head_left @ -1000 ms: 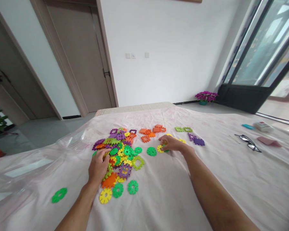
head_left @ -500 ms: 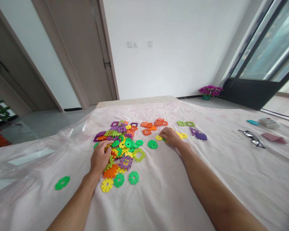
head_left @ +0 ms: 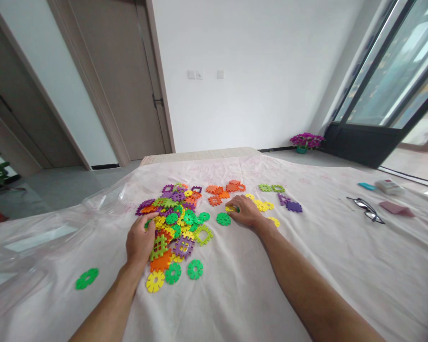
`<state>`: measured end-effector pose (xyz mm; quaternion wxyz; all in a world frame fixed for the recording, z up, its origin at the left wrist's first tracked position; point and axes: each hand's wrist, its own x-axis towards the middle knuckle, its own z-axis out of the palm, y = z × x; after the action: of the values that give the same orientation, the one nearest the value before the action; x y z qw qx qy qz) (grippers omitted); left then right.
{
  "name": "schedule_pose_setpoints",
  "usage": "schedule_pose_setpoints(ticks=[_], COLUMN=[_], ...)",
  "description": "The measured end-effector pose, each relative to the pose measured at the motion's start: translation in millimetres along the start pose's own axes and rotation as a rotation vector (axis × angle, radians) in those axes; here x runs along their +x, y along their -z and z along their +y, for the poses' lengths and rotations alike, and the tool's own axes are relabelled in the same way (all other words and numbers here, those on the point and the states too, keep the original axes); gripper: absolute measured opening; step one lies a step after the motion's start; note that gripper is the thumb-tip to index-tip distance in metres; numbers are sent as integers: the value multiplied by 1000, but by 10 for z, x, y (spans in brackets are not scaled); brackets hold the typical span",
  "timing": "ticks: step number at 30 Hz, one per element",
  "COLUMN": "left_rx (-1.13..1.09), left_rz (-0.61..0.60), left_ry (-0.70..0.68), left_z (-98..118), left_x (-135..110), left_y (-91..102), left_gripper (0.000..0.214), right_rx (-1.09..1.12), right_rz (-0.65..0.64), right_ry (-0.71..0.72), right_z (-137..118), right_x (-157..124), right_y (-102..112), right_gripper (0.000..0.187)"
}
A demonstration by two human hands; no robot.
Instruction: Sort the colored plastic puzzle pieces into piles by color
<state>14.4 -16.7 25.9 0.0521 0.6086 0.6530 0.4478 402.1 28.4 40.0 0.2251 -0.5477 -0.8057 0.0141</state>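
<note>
A heap of flat plastic interlocking pieces (head_left: 176,221) in green, yellow, orange and purple lies on a pale cloth (head_left: 242,285). My left hand (head_left: 140,241) rests on the heap's near left side, fingers curled on pieces I cannot single out. My right hand (head_left: 245,211) lies to the right of the heap, fingertips pinched on a yellow round piece (head_left: 230,208) beside a green round piece (head_left: 223,219). Sorted little groups lie beyond: orange pieces (head_left: 224,190), light green pieces (head_left: 271,188), yellow pieces (head_left: 263,205) and purple pieces (head_left: 290,204).
A lone green round piece (head_left: 87,278) lies far left on the cloth. Crumpled clear plastic (head_left: 103,202) sits left of the heap. Glasses (head_left: 365,209), a pink card (head_left: 395,208) and a small box (head_left: 388,186) lie at the right. A flower pot (head_left: 305,142) stands by the wall.
My right hand has drawn back from the yellow group toward the heap with a yellow piece at its fingertips. My left hand shifted slightly nearer on the heap's edge.
</note>
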Motion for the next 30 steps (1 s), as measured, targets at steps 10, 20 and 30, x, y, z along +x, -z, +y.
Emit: schedule_pose_setpoints(ticks=[10,20,30], left_rx=[191,58,142], left_rz=[140,69,29], left_ry=[165,271,261], left_z=[-45,-192,-154], left_x=[70,117,110], left_y=[98,20,22], left_gripper=[34,37,37], right_rx=[8,-128,-57], right_rz=[-92,-111,105], right_ry=[-27,-131,-257], right_z=[369,296,161], right_x=[-61,-79,-143], right_y=[105,261,308], right_gripper=[44,32,20])
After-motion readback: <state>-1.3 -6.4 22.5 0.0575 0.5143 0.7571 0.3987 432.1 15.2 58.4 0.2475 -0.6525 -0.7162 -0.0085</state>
